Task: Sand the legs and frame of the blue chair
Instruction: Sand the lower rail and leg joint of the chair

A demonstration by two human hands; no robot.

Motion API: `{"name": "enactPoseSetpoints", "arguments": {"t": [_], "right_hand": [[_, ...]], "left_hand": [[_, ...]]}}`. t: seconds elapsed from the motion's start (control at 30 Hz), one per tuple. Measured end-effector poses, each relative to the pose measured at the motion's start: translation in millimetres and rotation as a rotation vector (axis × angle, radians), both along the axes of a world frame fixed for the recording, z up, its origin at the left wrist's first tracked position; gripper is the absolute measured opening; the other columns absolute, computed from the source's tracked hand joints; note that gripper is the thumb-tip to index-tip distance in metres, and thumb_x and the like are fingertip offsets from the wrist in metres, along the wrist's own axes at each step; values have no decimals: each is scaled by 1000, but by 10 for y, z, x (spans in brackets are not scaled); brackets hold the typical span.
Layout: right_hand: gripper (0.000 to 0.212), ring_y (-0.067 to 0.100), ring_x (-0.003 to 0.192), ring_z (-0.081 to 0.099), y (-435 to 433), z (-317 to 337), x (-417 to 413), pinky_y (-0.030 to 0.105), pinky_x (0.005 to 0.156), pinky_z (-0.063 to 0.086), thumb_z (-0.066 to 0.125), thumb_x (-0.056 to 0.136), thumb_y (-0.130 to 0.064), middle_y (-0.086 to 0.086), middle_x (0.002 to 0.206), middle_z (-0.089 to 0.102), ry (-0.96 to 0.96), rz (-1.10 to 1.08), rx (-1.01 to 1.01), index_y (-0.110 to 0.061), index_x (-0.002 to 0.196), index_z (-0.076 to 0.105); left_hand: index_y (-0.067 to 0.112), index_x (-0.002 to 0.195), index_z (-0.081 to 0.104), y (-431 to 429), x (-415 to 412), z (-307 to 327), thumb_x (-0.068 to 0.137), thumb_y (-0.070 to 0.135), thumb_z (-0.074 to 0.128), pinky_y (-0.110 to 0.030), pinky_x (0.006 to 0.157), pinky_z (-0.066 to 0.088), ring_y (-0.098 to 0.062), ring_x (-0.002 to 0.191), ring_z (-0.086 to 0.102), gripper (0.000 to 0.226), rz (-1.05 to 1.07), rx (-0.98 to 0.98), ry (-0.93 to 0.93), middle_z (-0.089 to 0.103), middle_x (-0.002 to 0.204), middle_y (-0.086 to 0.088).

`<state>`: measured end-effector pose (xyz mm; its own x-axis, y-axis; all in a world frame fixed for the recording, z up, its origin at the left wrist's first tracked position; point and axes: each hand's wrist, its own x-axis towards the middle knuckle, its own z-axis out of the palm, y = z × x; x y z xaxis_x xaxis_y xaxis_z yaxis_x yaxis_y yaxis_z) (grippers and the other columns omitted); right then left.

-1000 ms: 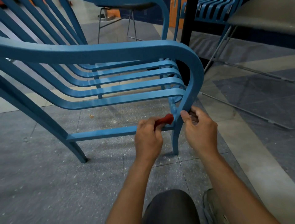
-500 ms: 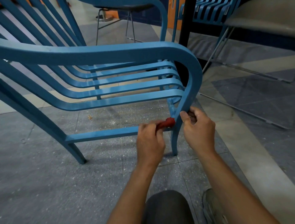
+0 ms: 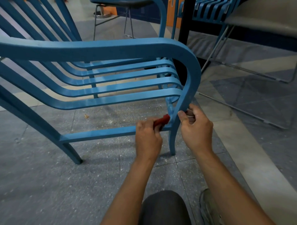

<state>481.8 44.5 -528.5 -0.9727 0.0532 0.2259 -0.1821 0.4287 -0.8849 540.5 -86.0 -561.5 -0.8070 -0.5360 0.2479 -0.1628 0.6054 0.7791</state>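
Grey speckled floor tiles [image 3: 48, 184], dusted w/ pale flecks, are seen under the blue chair [image 3: 99, 51], stood upright w/ flat curved slats & a rounded matte armrest. Its slim curved front leg [image 3: 174, 136] is gripped by the right hand [image 3: 196, 128]. By the left hand [image 3: 148, 141] a folded red strip [image 3: 162, 121] is pinched & pressed at the leg-rail joint.

Under me lies a speckled grey floor [image 3: 48, 184]; a stool [image 3: 128, 2] stands left of the black post [image 3: 184, 20], with an orange door [image 3: 170, 17] behind.
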Motion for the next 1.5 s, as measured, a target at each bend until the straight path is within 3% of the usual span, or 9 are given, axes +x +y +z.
{"name": "enactPoseSetpoints", "arguments": {"t": [0.13,0.27,0.43,0.57,0.67,0.8,1.13,1.3,1.5], "right_hand": [[27,-17,81,66,23,5,-20,2,62,48,75,98,-27,-22,93,71,-8,14,-28,-30,124,72],[18,-21,83,63,126,57,-129,-2,61,45,78,96,-29,-27,87,70,-88,89,-13,-38,111,73],[14,-11,80,69,212,149,-230,16,67,55,82,92,-31,-21,86,75,-127,162,34,-41,99,74],[11,4,77,75,208,159,-248,33,75,66,85,89,-29,-14,85,77,-125,155,40,-35,93,77],[11,0,75,73,161,138,-252,29,71,64,86,87,-30,-15,83,76,-120,152,57,-33,89,76],[12,-13,79,66,43,168,-238,14,64,48,86,86,-36,-20,82,74,-99,188,127,-35,91,75],[25,-7,74,68,-610,128,82,23,69,58,82,79,-55,-25,80,74,-95,305,106,-35,93,75],[29,-5,73,69,-1069,112,409,24,68,59,81,78,-59,-23,81,75,-33,354,70,-34,91,75],[55,-6,85,71,-1303,110,516,20,81,58,87,69,-62,-22,99,81,-122,576,90,-40,118,77]], "left_hand": [[13,120,76,188,107,-22,99,9,70,-32,83,55,-19,100,57,22,-186,-120,43,69,101,0],[30,117,77,159,352,-105,98,14,74,-23,79,56,-7,94,64,26,-188,-24,73,66,98,30],[38,117,71,-1,419,-192,94,29,79,-23,71,62,2,80,71,26,69,288,-47,68,88,28],[42,109,68,-138,354,-168,96,27,78,-43,82,66,-12,88,75,23,79,392,-83,74,98,19],[41,104,69,-245,300,-146,96,23,77,-47,75,67,-18,80,76,22,118,383,-76,76,94,15],[44,99,67,-365,304,-173,97,23,76,-47,67,67,-19,73,76,23,194,401,-85,78,93,9],[46,92,65,-824,551,-177,96,23,77,-27,69,65,-1,77,72,26,428,346,-14,71,89,22],[40,91,70,-946,789,-166,91,31,80,-52,70,67,-22,77,78,13,480,478,-58,78,82,7],[28,99,74,-943,1143,-112,92,17,77,-37,50,62,-23,61,77,13,439,660,-104,80,74,-2]]}}
